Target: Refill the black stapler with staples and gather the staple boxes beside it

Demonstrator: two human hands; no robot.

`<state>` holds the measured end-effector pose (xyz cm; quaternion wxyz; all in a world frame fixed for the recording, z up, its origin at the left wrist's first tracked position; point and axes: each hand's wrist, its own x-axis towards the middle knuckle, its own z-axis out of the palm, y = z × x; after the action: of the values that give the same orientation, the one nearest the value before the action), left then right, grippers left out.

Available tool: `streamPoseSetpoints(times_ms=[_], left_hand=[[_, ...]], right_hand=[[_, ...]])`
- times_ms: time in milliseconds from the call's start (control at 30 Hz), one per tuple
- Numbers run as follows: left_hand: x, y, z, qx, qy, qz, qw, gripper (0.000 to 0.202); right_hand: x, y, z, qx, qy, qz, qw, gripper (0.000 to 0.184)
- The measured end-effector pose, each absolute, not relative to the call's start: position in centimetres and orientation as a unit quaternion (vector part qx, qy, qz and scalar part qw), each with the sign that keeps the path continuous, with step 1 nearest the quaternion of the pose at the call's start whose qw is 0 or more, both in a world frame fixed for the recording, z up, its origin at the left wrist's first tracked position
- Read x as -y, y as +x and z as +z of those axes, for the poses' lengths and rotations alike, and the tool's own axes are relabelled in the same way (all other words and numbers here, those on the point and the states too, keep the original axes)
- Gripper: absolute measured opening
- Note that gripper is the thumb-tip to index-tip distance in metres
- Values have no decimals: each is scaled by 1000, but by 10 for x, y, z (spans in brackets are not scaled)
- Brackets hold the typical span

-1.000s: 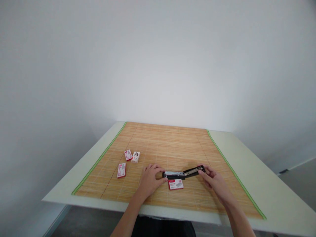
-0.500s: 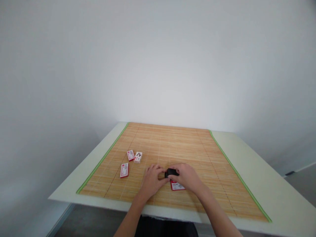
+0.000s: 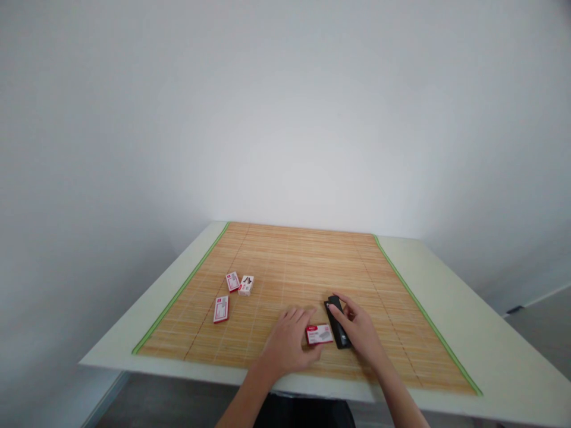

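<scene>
Stapler (image 3: 340, 334) is held by the right hand (image 3: 358, 333), beside the staple box (image 3: 319, 334); left hand (image 3: 289, 340) arches wide around that box. Step appears to be positioning the stapler; next move likely calls for narrowing the left grip.

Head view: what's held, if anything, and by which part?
The right grip holds the black stapler near its far end; whether the left grip holds the red-and-white box beside it cannot be told.

A single head-worn camera is looking forward and down from above the person's lap (image 3: 306, 413), standing back far enough to be framing the whole mat (image 3: 303, 261) on the table (image 3: 446, 297) (the wall (image 3: 285, 119) is filling the upper half).
</scene>
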<state>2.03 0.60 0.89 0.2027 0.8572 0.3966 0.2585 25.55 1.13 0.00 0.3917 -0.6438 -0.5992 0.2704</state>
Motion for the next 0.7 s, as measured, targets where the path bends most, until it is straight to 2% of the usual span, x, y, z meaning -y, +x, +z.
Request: streamPoseSetpoints(times_ms=[100,233,267,367,433,600,700], left_hand=[[-4,33,3,-413,852,256,194,72],[-6,27,-2,-505,799,272,184,54],[-6,21,-1,-508,795,272,188,55],[-6,1,1,-477,809,263,220,81],[-6,-9,3,-460,816,253,242,90],[-7,-8,7,-463,810,255,253,72],[-8,1,7,-457,816,258,242,70]], right_hand=[[-4,248,-7,562,-622,315,446,68],[-1,242,-9,540,-603,358,465,70],[-1,241,-9,536,-602,363,467,72],[0,241,-8,525,-600,373,474,73],[0,240,-9,523,-594,383,476,72],[-2,230,-13,525,-577,394,486,66],[-5,216,-15,532,-563,397,492,62]])
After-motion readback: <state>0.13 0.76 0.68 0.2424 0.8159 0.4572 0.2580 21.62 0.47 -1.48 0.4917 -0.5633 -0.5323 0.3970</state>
